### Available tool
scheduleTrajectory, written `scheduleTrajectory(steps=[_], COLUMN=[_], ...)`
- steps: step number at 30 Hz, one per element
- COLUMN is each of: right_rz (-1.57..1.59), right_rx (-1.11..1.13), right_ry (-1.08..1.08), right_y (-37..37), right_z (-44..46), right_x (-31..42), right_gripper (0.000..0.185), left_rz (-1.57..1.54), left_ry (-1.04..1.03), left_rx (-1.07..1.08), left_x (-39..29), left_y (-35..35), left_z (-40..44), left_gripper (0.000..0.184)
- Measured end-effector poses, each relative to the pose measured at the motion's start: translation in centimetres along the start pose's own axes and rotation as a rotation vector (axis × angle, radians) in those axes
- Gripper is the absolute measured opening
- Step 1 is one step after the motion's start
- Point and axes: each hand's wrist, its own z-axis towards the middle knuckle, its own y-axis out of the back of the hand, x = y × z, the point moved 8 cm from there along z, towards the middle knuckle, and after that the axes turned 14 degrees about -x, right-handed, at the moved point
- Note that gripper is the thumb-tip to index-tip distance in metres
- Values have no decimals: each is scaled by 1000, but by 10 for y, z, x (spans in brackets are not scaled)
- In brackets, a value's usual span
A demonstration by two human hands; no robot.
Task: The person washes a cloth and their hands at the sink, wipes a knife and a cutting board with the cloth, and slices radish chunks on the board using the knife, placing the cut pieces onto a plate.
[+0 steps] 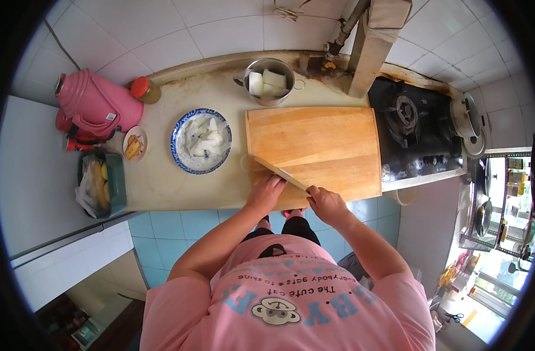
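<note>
My right hand (326, 205) is closed round the handle of a knife (285, 175), whose blade points up and left over the wooden cutting board (320, 137). At the board's lower left edge, my left hand (267, 192) rests close to the blade, fingers together; what it holds, if anything, is hidden. Left of the board, a blue-rimmed plate (175, 150) carries pale cut pieces (206, 140). Behind the board stands a metal pot (269, 63) with large whitish chunks (273, 83) inside.
A black gas stove (422, 149) with a pot (465, 117) adjoins the board's right side. On the left are a pink thermos (97, 99), a red-lidded jar (145, 90), a small dish (142, 153) of yellowish pieces and a green basket (118, 181).
</note>
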Motion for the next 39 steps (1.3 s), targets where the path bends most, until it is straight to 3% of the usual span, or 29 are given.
scheduleTrajectory(steps=[7,12,26,32,39], right_rz=[108,75,8,41,43], right_rx=[-74,-1,38,-40,61], right_ry=[-28,-21,-37,-16,-19], right_y=[15,37,-12,4,28], right_z=[-2,-8,9,6,1], right_x=[1,13,7,9,24], right_gripper=[22,20,20,22,20], left_rz=[-81,-49,0,-76,-36], left_ry=[12,1,-10,4,-15], left_rx=[-40,-30,-46,-53,-87], left_x=[-1,0,2,3,2], left_y=[10,2,0,6,5], left_z=[4,-1,-5,-6,-6], left_gripper=[28,30,33,33,32])
